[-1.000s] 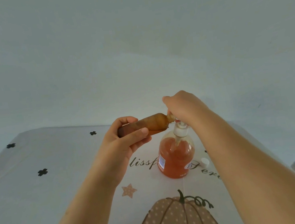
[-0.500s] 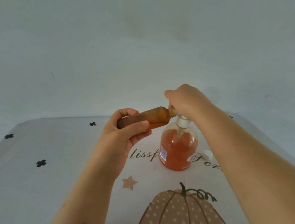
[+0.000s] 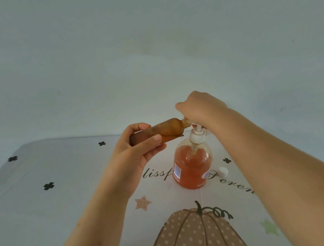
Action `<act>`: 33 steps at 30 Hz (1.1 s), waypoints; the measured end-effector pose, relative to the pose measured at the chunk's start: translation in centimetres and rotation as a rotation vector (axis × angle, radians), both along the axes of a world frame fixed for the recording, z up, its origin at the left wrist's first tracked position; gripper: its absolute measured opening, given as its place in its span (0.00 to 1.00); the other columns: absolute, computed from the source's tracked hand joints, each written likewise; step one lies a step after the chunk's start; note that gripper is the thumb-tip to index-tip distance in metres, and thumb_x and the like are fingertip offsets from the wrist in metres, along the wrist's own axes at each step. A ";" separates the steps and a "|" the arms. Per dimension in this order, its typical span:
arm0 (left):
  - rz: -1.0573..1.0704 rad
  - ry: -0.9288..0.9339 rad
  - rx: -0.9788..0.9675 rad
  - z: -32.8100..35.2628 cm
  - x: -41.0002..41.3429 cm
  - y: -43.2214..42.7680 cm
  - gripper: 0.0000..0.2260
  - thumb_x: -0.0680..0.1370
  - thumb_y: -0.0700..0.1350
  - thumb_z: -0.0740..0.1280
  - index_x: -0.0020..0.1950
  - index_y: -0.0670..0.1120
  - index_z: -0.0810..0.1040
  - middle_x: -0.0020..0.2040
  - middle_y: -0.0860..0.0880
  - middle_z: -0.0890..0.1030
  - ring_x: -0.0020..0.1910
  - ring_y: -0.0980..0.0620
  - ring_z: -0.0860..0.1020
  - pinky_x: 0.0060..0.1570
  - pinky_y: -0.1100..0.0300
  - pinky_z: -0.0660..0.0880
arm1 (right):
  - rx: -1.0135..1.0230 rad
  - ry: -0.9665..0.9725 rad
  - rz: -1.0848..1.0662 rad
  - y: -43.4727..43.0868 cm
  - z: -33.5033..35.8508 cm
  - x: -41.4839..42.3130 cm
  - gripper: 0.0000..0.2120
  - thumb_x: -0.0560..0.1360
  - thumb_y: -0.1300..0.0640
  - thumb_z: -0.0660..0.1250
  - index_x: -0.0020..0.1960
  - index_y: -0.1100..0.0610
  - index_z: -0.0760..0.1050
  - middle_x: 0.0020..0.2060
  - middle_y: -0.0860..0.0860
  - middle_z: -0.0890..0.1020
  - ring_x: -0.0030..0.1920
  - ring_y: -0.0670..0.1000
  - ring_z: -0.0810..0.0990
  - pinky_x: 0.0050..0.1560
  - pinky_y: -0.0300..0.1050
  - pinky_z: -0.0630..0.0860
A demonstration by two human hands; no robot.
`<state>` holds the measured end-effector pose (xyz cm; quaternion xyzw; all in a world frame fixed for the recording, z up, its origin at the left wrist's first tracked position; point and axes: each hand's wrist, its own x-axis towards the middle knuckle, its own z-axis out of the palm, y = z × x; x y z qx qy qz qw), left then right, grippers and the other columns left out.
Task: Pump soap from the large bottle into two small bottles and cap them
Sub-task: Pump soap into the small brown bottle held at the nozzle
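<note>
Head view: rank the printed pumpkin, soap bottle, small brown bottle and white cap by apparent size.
1. printed pumpkin, nearest the camera and cropped by the frame
2. large soap bottle
3. small brown bottle, partly hidden by the left hand
4. white cap

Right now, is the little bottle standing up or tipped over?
Tipped: the left hand holds the little bottle sideways, neck at the pump.

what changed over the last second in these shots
Little. The right hand on the pump seems to have risen slightly, so more of the white pump shows. Nothing was taken or let go. The left hand still holds the small bottle tilted, mouth at the spout; the large bottle and white cap stay put on the table.
</note>
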<state>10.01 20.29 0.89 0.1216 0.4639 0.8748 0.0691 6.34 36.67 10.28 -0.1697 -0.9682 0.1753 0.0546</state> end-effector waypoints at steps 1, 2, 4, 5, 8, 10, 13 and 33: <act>0.000 -0.003 0.000 0.0 0.0 0.0 0.18 0.67 0.34 0.74 0.54 0.41 0.74 0.52 0.38 0.81 0.50 0.42 0.84 0.52 0.55 0.81 | 0.002 -0.008 -0.001 0.0 0.0 0.0 0.13 0.76 0.52 0.57 0.40 0.57 0.75 0.33 0.52 0.80 0.31 0.53 0.76 0.34 0.41 0.68; 0.002 -0.008 -0.001 0.0 0.0 0.0 0.18 0.67 0.33 0.75 0.54 0.41 0.75 0.52 0.38 0.81 0.49 0.42 0.84 0.52 0.55 0.81 | -0.008 -0.021 -0.006 -0.1 -0.1 0.0 0.14 0.77 0.51 0.57 0.39 0.57 0.74 0.33 0.52 0.80 0.31 0.53 0.76 0.35 0.42 0.69; -0.001 -0.019 0.001 -0.1 0.0 -0.1 0.18 0.67 0.33 0.75 0.53 0.41 0.75 0.52 0.37 0.82 0.50 0.42 0.84 0.52 0.55 0.81 | -0.041 -0.028 -0.017 -0.2 -0.3 0.0 0.14 0.76 0.50 0.57 0.39 0.57 0.74 0.32 0.52 0.80 0.32 0.54 0.76 0.39 0.44 0.71; -0.005 -0.019 0.003 -0.2 0.0 0.0 0.17 0.66 0.34 0.74 0.53 0.41 0.75 0.52 0.37 0.82 0.50 0.41 0.84 0.51 0.55 0.81 | -0.055 -0.027 -0.021 -0.2 -0.4 0.0 0.14 0.76 0.50 0.56 0.39 0.57 0.74 0.32 0.52 0.80 0.33 0.54 0.76 0.39 0.45 0.71; -0.011 -0.019 -0.004 -0.2 -0.2 -0.1 0.16 0.66 0.35 0.73 0.53 0.41 0.75 0.51 0.39 0.83 0.50 0.42 0.84 0.50 0.55 0.81 | -0.077 -0.017 -0.037 -0.2 -0.5 -0.1 0.13 0.76 0.50 0.57 0.40 0.57 0.74 0.32 0.52 0.79 0.34 0.54 0.77 0.40 0.45 0.71; -0.008 -0.025 -0.008 -0.3 -0.3 -0.1 0.16 0.66 0.35 0.72 0.53 0.41 0.76 0.50 0.40 0.82 0.49 0.43 0.84 0.49 0.56 0.81 | -0.097 -0.004 -0.038 -0.2 -0.7 -0.3 0.13 0.75 0.50 0.57 0.42 0.57 0.76 0.32 0.52 0.80 0.34 0.54 0.77 0.40 0.45 0.71; -0.009 -0.029 -0.017 -0.4 -0.4 -0.1 0.16 0.66 0.35 0.72 0.53 0.41 0.75 0.48 0.41 0.83 0.48 0.44 0.84 0.49 0.55 0.82 | -0.129 0.012 -0.013 0.1 -1.1 -0.5 0.14 0.74 0.50 0.58 0.45 0.57 0.79 0.33 0.53 0.82 0.34 0.54 0.78 0.42 0.45 0.73; -0.007 -0.039 -0.035 -0.5 -0.5 -0.2 0.16 0.65 0.34 0.73 0.52 0.42 0.76 0.50 0.40 0.82 0.49 0.44 0.85 0.50 0.55 0.82 | -0.123 0.095 0.021 0.5 -2.3 -0.6 0.17 0.75 0.49 0.57 0.45 0.58 0.80 0.34 0.52 0.81 0.33 0.53 0.77 0.37 0.44 0.71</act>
